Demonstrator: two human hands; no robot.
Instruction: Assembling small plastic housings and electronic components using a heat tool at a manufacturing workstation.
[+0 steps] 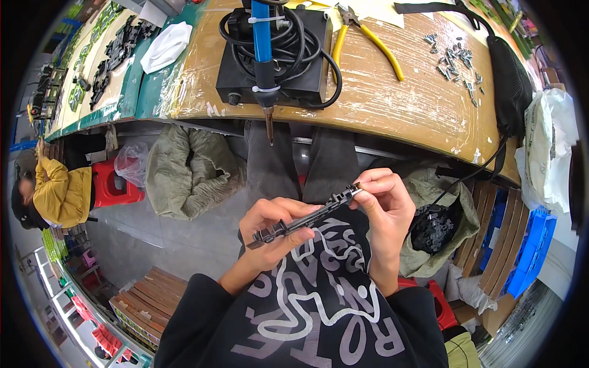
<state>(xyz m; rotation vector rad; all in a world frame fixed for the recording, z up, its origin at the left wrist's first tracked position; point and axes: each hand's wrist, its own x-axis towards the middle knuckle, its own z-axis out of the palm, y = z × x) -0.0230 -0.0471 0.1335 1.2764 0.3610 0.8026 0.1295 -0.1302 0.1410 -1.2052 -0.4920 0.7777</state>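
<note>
A long, narrow black plastic part (316, 216) with clips and notches along it lies slantwise in front of my chest. My left hand (270, 230) grips its lower end, with the thumb on the near side and the fingers on the far side. At the upper end, the thumb and forefinger of my right hand (391, 205) are pinched together. A small silvery bit shows by those fingertips; whether it belongs to the part I cannot tell. Beyond my hands, a blue-handled soldering iron (264, 67) hangs tip down over the table edge.
The worn brown table (399, 113) holds a black box (230, 80) with coiled cable, yellow-handled pliers (368, 40) and scattered screws (457, 61). Open sacks stand left (187, 172) and right (469, 227), the right one containing black parts. A person in yellow (64, 190) is at far left.
</note>
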